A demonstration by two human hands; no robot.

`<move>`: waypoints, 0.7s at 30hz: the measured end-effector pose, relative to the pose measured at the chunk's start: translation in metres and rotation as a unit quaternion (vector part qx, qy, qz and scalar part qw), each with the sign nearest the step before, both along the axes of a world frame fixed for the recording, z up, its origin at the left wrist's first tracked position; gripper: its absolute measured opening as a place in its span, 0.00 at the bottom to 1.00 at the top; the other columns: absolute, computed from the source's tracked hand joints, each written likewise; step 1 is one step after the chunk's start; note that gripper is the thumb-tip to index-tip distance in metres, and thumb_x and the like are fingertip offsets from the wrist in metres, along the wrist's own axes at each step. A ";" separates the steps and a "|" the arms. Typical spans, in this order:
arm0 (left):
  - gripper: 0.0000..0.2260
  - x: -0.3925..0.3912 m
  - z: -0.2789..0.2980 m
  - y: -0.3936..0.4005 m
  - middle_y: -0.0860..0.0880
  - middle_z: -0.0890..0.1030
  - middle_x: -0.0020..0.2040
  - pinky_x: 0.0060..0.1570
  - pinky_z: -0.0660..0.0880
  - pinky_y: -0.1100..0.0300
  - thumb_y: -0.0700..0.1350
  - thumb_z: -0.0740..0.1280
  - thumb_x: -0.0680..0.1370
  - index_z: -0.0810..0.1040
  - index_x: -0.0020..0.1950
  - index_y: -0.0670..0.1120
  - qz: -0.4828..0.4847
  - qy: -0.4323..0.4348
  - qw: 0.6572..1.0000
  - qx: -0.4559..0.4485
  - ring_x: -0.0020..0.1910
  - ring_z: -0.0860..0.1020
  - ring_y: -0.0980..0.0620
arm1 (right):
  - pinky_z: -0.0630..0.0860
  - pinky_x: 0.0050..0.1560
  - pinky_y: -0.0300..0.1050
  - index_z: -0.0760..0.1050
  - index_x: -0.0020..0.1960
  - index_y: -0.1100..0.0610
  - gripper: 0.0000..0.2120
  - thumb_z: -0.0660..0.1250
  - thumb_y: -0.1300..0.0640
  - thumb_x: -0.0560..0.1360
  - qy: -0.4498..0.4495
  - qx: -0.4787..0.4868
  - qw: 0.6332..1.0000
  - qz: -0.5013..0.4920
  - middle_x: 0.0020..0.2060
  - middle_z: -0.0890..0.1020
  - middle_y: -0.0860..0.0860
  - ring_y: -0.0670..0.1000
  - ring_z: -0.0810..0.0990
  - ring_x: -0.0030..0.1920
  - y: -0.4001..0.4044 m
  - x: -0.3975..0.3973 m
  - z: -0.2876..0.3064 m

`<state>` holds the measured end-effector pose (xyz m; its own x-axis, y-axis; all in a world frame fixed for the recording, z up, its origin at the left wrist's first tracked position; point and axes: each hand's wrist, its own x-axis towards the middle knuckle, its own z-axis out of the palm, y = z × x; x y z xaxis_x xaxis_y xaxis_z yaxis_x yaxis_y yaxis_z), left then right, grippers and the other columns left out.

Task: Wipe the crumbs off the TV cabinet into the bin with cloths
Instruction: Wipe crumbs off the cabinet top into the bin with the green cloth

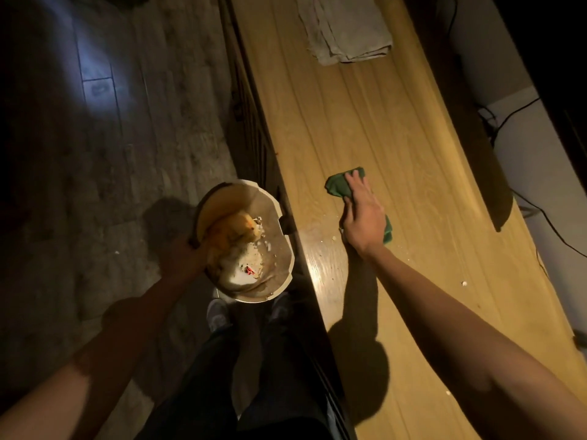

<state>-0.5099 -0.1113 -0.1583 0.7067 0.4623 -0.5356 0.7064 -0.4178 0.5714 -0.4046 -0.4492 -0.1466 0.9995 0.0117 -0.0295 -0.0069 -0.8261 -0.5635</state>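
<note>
My right hand [360, 214] presses flat on a green cloth [338, 185] on the wooden TV cabinet top [365, 122], a short way in from its front edge. Small pale crumbs [334, 238] lie beside the hand, and more crumbs [464, 283] sit further right near my forearm. My left hand [182, 257] grips the left rim of a round beige bin [279, 204], held just below and against the cabinet's front edge. Inside the bin are crumbs, an orange-brown lump and a small red scrap.
A folded grey cloth [346, 30] lies at the far end of the cabinet top. Black cables [508, 119] and a dark TV base [470, 122] run along the back edge. My legs and shoes [217, 314] stand on the wood-pattern floor [111, 154], where one crumb [117, 252] lies.
</note>
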 end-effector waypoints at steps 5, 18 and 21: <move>0.13 -0.004 0.008 0.001 0.43 0.80 0.45 0.36 0.71 0.57 0.45 0.70 0.79 0.81 0.57 0.36 0.010 -0.009 0.998 -0.054 0.45 0.79 0.43 | 0.53 0.78 0.50 0.66 0.79 0.45 0.23 0.60 0.57 0.84 0.006 0.010 1.000 0.012 0.78 0.67 0.45 0.48 0.61 0.80 0.074 -0.034 0.000; 0.12 -0.024 0.024 0.017 0.38 0.83 0.44 0.49 0.81 0.43 0.49 0.70 0.78 0.80 0.51 0.39 -0.021 0.003 0.998 -0.067 0.45 0.82 0.39 | 0.60 0.80 0.56 0.66 0.79 0.49 0.33 0.62 0.73 0.79 0.142 0.151 0.977 0.042 0.78 0.69 0.48 0.50 0.63 0.80 0.192 -0.143 -0.014; 0.09 -0.025 0.025 0.015 0.39 0.83 0.45 0.51 0.80 0.44 0.44 0.69 0.79 0.80 0.51 0.39 -0.031 -0.003 0.997 -0.072 0.46 0.82 0.40 | 0.62 0.79 0.54 0.65 0.79 0.46 0.31 0.64 0.68 0.80 0.146 0.156 0.976 0.033 0.77 0.70 0.48 0.51 0.66 0.78 0.182 -0.137 -0.010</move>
